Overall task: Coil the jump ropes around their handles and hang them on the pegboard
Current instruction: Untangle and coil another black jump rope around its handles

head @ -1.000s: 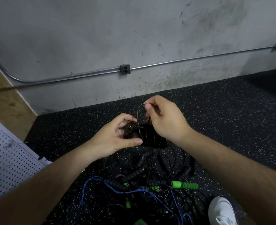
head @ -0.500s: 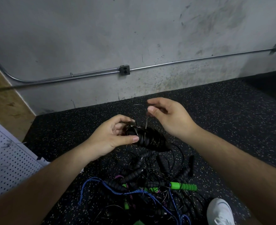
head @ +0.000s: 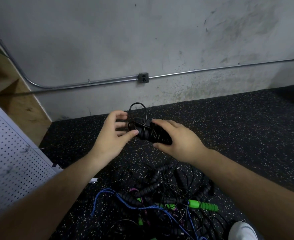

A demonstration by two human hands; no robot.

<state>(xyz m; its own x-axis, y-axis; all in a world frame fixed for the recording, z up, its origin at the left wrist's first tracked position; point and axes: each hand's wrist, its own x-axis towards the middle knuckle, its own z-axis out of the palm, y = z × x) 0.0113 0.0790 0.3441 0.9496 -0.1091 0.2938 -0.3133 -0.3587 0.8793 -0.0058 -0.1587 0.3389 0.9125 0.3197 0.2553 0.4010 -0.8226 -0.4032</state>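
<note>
Right hand [head: 177, 141]: clamps the bundle [head: 153, 134] from its 3 o'clock side, fingers over the top, thumb under. This is one black jump rope, cord wound round its handles, held above the mat [head: 229, 127] at frame centre.

Left hand [head: 110, 135]: at the bundle's 9 o'clock. Fingers loose and spread, thumb tip touching the bundle's end. Not closed round anything I can make out.

Loop [head: 137, 103]: a free turn of cord stands up at the bundle's 12 o'clock, untucked. One strand crosses the wraps near the left end.

Pile [head: 153, 189]: at 6 o'clock on the mat, tangled ropes not yet coiled, black beaded ones, a blue rope [head: 104, 192], a green handle [head: 203, 206] toward 5. Shoe [head: 241, 231] at the bottom edge, 5 o'clock.

Pegboard [head: 9, 153]: at 8 to 9 o'clock, leaning, nothing seen hanging on the part in view.

Risks, as I judge them:
- Loop looks unsecured. If the right hand eases off, the wraps may spring loose.
- Only the thumb steadies the left end, so turns could slide off there.
- A slack loop could snag on the way to the pegboard.
- Cannot tell whether it is firm enough to hang by.
</note>
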